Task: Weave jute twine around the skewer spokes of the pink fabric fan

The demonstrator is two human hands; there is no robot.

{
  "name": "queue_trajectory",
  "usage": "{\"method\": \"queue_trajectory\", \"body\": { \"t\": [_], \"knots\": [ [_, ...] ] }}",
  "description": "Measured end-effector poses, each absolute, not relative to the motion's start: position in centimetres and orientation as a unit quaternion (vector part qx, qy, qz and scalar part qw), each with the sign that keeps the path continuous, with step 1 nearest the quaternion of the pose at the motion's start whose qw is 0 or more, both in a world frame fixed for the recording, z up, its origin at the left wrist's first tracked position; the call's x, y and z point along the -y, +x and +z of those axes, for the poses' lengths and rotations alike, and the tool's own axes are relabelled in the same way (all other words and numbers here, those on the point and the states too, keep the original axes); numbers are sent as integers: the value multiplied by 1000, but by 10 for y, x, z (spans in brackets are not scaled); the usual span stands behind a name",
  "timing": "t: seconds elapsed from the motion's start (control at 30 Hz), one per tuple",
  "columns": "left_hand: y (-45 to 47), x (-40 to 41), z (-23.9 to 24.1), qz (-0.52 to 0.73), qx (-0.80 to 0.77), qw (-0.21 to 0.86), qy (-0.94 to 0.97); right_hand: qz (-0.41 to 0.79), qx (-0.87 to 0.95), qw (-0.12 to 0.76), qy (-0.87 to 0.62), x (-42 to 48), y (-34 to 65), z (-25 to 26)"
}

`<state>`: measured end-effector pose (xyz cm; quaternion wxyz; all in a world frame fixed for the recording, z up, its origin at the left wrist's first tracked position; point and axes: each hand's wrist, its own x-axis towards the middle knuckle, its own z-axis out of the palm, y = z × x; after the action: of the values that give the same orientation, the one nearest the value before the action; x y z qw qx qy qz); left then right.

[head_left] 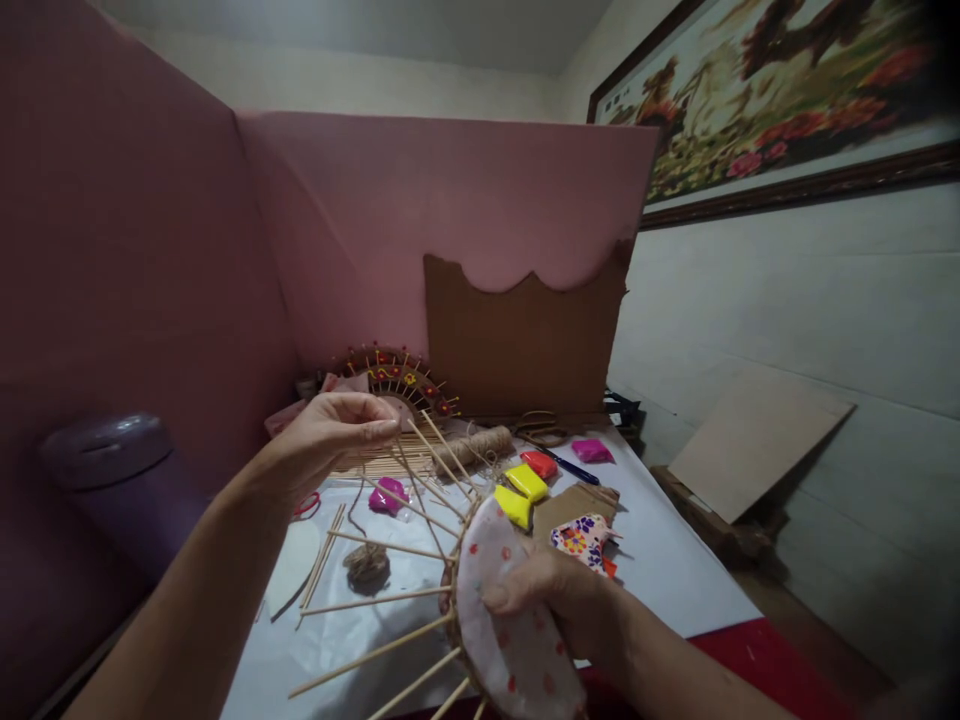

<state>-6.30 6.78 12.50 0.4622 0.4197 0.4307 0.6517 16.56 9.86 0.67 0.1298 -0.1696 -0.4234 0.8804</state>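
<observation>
Right hand (559,600) grips a round spotted fabric-covered disc (517,620) with radiating wooden sticks; left hand (330,435) pinches thin brown twine (358,490) above the white-covered worktop (675,570).

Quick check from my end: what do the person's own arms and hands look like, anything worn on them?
Both forearms are bare as far as the frame shows, with no sleeves in view. The left hand and right hand wear no gloves. No rings, watch or bracelets show on either wrist or on the fingers. No markings can be made out in this dim light.
</observation>
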Motion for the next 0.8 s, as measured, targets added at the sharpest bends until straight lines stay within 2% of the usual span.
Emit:
{"method": "queue_trajectory", "body": {
  "t": [0.1, 0.27, 0.43, 0.53, 0.67, 0.8],
  "knots": [
    [-68, -73, 112, 582, -444, 474, 490, 886, 420, 128, -148, -98, 166, 7],
    [-54, -77, 77, 547, -443, 541, 461, 889, 420, 134, -122, -96, 167, 10],
    [-38, -69, 62, 644, -336, 595, 346, 887, 424, 139, -118, -97, 168, 9],
    [-32, -64, 65, 658, -272, 626, 319, 891, 416, 140, -117, -96, 166, 7],
    [-17, -59, 58, 671, -279, 573, 379, 899, 403, 148, -82, -93, 165, 6],
    [-9, -56, 41, 595, -390, 500, 493, 899, 400, 159, -80, -93, 166, 7]
  ]
}}
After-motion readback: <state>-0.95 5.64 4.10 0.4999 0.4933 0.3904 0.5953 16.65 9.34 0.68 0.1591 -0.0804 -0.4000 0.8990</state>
